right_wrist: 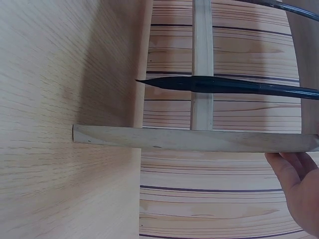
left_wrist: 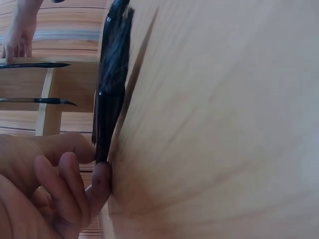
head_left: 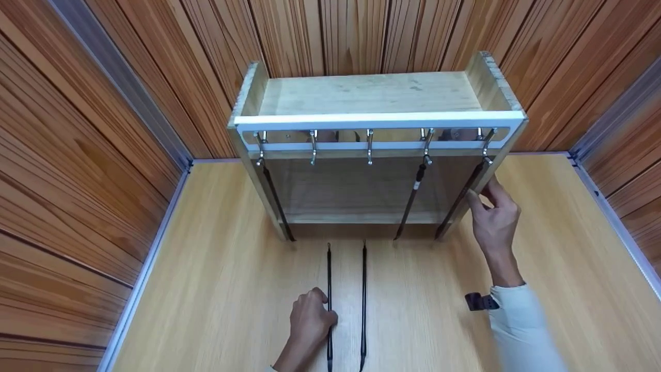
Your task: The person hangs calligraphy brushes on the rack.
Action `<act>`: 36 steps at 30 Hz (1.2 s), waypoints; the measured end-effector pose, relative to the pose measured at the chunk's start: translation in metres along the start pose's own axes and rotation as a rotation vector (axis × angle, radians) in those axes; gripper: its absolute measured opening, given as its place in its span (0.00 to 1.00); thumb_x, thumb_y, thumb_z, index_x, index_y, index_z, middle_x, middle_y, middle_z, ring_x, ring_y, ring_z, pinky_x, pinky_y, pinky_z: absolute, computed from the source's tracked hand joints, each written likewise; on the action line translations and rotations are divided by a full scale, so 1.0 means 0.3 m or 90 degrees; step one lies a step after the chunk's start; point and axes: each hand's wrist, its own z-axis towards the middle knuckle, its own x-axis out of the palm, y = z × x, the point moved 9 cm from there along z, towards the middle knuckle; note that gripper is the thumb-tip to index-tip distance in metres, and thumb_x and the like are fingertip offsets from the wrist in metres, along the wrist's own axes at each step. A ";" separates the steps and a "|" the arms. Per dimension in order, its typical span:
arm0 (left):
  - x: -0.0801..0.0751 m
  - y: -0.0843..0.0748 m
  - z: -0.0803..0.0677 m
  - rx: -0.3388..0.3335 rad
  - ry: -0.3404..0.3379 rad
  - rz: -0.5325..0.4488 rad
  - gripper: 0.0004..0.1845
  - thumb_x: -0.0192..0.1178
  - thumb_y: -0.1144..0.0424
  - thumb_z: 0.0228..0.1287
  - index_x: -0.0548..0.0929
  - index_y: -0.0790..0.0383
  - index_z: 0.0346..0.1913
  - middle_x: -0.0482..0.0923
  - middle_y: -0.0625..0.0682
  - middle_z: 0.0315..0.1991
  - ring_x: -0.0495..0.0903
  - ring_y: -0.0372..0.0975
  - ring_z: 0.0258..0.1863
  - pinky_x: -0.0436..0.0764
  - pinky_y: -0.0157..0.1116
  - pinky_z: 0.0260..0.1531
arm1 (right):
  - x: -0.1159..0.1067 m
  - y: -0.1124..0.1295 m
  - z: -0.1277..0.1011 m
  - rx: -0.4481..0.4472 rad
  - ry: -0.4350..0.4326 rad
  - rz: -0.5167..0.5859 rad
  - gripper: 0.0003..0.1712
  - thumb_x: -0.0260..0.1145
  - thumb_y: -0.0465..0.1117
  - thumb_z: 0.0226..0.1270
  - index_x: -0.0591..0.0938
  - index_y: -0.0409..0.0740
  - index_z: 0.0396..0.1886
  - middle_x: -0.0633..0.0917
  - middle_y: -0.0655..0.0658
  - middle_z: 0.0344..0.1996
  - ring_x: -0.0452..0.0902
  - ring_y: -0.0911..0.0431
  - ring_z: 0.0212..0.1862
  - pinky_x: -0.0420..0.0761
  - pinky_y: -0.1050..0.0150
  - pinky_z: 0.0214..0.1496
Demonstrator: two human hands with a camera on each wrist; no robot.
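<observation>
My left hand [head_left: 310, 316] pinches a black-handled calligraphy brush [head_left: 329, 271] lying on the table, thumb and forefinger at its sides. In the left wrist view the dark bristles [left_wrist: 115, 55] of a brush show close by the fingertips. A second calligraphy brush [head_left: 364, 289] lies parallel, just to the right. My right hand [head_left: 497, 222] grips the right side panel [right_wrist: 199, 139] of a wooden shelf rack [head_left: 369, 95]. From the rack's metal hooks hang three brushes: one at the far left [head_left: 279, 204], another right of centre [head_left: 409, 206], the last at the far right [head_left: 459, 199].
A white rail [head_left: 379, 121] with several hooks runs along the rack's front; the middle hooks [head_left: 370, 147] carry nothing. Wood-patterned walls [head_left: 351, 36] with metal edge strips [head_left: 144, 289] enclose the wooden tabletop [head_left: 222, 289] at the back and both sides.
</observation>
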 end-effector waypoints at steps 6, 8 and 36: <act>0.002 0.011 0.003 -0.017 0.020 -0.015 0.12 0.69 0.78 0.41 0.83 0.71 0.34 0.81 0.57 0.27 0.76 0.42 0.19 0.70 0.35 0.16 | 0.001 0.000 0.001 0.003 0.006 -0.006 0.25 0.62 0.24 0.68 0.76 0.32 0.65 0.84 0.33 0.51 0.80 0.66 0.48 0.79 0.70 0.50; 0.000 0.019 0.001 -0.018 0.028 -0.034 0.12 0.69 0.77 0.42 0.83 0.70 0.35 0.82 0.57 0.29 0.75 0.42 0.20 0.70 0.35 0.18 | 0.001 -0.002 0.000 0.004 0.007 -0.008 0.25 0.62 0.24 0.68 0.76 0.33 0.65 0.84 0.33 0.51 0.80 0.66 0.49 0.79 0.70 0.50; -0.008 -0.049 -0.012 0.029 0.154 -0.342 0.09 0.59 0.79 0.47 0.81 0.68 0.33 0.79 0.49 0.21 0.73 0.34 0.15 0.67 0.26 0.14 | -0.002 0.001 0.001 -0.032 -0.007 0.042 0.23 0.63 0.22 0.65 0.80 0.30 0.60 0.84 0.56 0.43 0.81 0.65 0.46 0.79 0.72 0.47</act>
